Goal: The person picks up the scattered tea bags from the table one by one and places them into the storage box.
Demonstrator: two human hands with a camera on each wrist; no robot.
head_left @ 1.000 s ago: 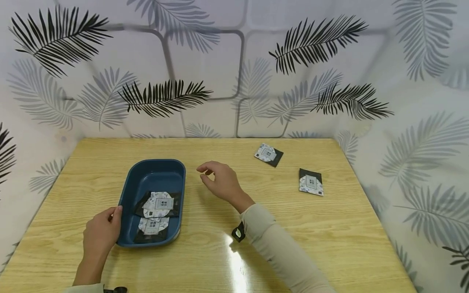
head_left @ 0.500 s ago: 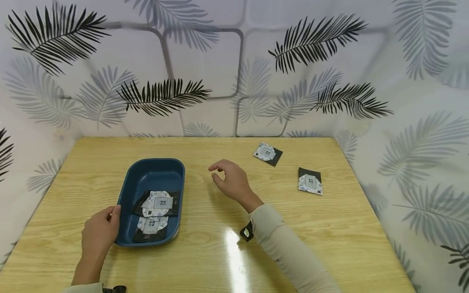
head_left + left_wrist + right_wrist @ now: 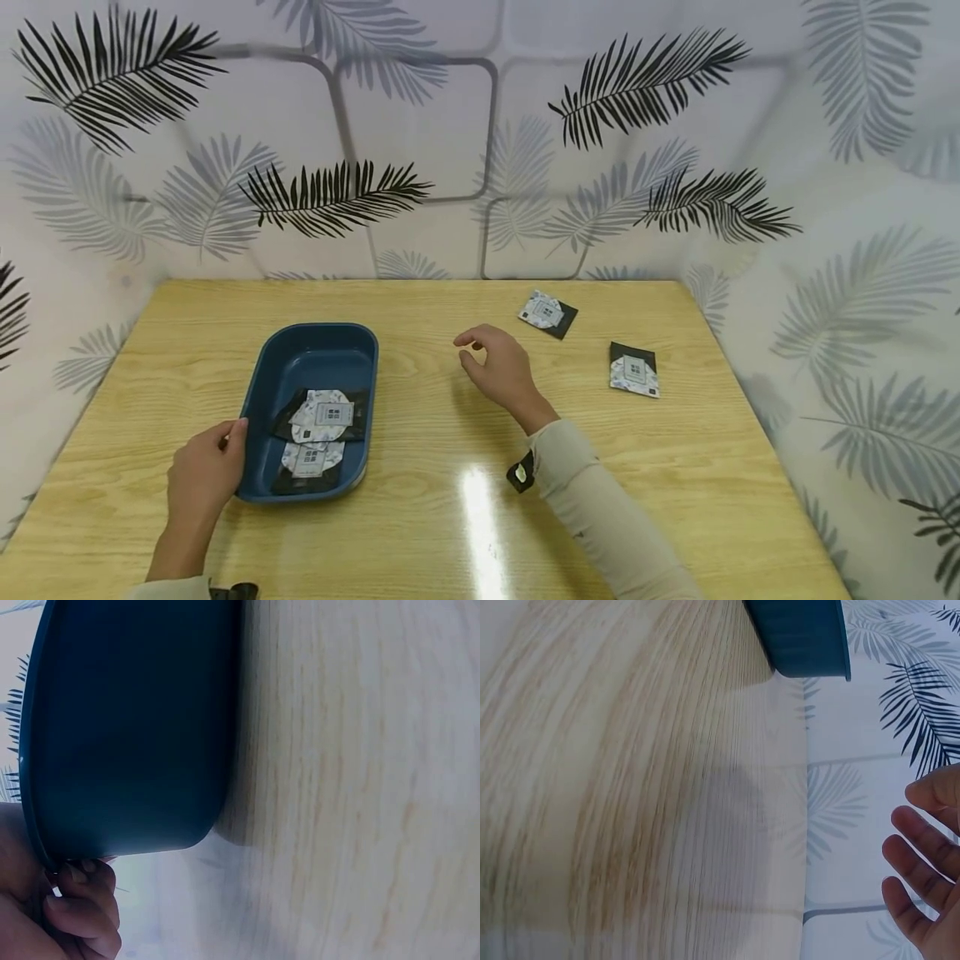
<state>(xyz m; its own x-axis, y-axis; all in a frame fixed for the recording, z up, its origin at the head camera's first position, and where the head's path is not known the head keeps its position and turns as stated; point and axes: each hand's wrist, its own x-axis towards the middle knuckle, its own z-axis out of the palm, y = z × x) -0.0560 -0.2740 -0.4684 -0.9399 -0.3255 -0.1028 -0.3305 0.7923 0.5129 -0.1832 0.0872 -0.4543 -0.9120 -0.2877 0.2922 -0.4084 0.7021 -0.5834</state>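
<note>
A dark blue plastic tub (image 3: 315, 367) stands on the left part of the table. My left hand (image 3: 202, 471) pinches its near left rim; in the left wrist view the fingers (image 3: 84, 915) curl beneath the tub's lip. Inside lie two overlapping flat packets, the upper packet (image 3: 324, 415) partly covering the lower packet (image 3: 309, 465). Over the middle of the table hovers my right hand (image 3: 498, 368), fingers loosely bent and holding nothing. Its relaxed fingers (image 3: 911, 870) show spread apart in the right wrist view. Nearest to it is a black-and-white packet (image 3: 546, 313) at the back.
Another similar packet (image 3: 633, 369) lies farther right on the wooden table (image 3: 420, 533). Behind the table's back edge hangs a pale cloth (image 3: 420, 133) printed with leaves. A black strap piece (image 3: 521, 472) sits at the right wrist.
My right hand has drawn away from the tub toward the right, still holding nothing. The left hand, the tub and the packets have stayed in place.
</note>
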